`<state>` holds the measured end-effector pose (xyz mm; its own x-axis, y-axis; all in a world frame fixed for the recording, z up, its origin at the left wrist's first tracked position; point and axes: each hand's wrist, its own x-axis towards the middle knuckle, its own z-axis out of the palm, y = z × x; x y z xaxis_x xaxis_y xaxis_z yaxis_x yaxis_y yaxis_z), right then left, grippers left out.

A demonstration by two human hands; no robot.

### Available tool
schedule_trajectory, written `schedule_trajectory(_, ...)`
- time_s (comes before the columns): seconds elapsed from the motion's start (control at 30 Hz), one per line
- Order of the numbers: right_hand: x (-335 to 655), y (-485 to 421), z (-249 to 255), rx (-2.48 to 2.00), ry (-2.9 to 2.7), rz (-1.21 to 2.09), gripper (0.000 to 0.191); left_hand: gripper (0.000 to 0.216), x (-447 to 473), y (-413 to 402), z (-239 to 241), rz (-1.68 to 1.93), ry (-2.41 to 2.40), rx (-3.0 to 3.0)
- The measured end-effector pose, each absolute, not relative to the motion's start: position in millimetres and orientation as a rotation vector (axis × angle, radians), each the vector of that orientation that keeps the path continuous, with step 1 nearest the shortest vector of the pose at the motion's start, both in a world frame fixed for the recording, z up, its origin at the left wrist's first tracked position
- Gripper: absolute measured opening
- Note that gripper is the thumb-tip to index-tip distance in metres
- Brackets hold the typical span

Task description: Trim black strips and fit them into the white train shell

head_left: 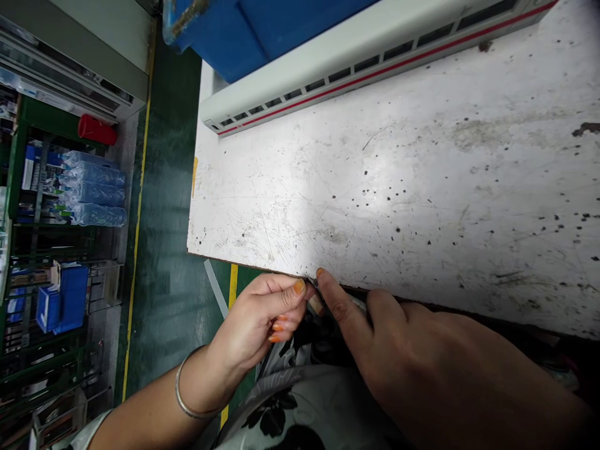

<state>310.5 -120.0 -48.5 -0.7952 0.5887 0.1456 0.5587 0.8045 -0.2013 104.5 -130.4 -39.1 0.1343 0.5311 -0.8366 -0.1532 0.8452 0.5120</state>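
Head view: the left hand (248,325), a metal bangle (179,389) at its wrist, and the right hand (422,356) meet at the near edge of the scuffed white counter (398,187). A small pale piece (315,304) sits at that edge between them; its identity is unclear. The left fingers (285,306) are curled and pressed together beside it, while the right index finger (340,306) extends to the rim. Whether either hand pinches the piece cannot be told. The hands' position seems to use the edge as a brace. A patterned garment (300,400) lies just below the edge. Beyond the far edge of the counter runs a long white vented housing (356,65), with a blue crate (253,31) behind it; its contents are hidden. Left of the counter, past a green floor (169,187), a rack holds shrink-wrapped water bottles (94,187) and blue bins (63,300).
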Motion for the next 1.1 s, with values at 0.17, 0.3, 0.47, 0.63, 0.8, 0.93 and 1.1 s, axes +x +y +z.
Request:
schedule_trajectory(0.17, 314.3, -120.2, -48.3, -0.898, -2.759, 0.314, 0.059, 0.039, 103.9, -131.1, -38.8, 0.524, 1.356, 0.342)
schedule_trajectory(0.3, 315.6, -119.8, -51.6, -0.907, -2.715, 0.473, 0.071, 0.039, 102.6, -132.0, -39.5, 0.525, 1.340, 0.330)
schedule_trajectory(0.47, 314.2, -118.1, -51.3, -0.926, -2.685, 0.477, 0.079, 0.037, 102.0, -131.0, -38.9, 0.521, 1.326, 0.307)
schedule_trajectory(0.63, 313.9, -116.7, -51.1, -0.914, -2.691, 0.490, 0.079, 0.037, 102.7, -130.0, -38.2, 0.525, 1.319, 0.290)
schedule_trajectory(0.8, 314.1, -116.0, -51.2, -0.906, -2.692, 0.506, 0.076, 0.039, 103.3, -129.8, -38.5, 0.525, 1.326, 0.290)
schedule_trajectory(0.93, 312.8, -116.8, -50.3, -0.900, -2.692, 0.427, 0.068, 0.041, 103.9, -129.3, -38.3, 0.524, 1.345, 0.290)
schedule_trajectory(1.1, 311.6, -121.8, -49.2, -0.933, -2.735, 0.309, 0.059, 0.042, 103.6, -129.2, -39.1, 0.517, 1.339, 0.287)
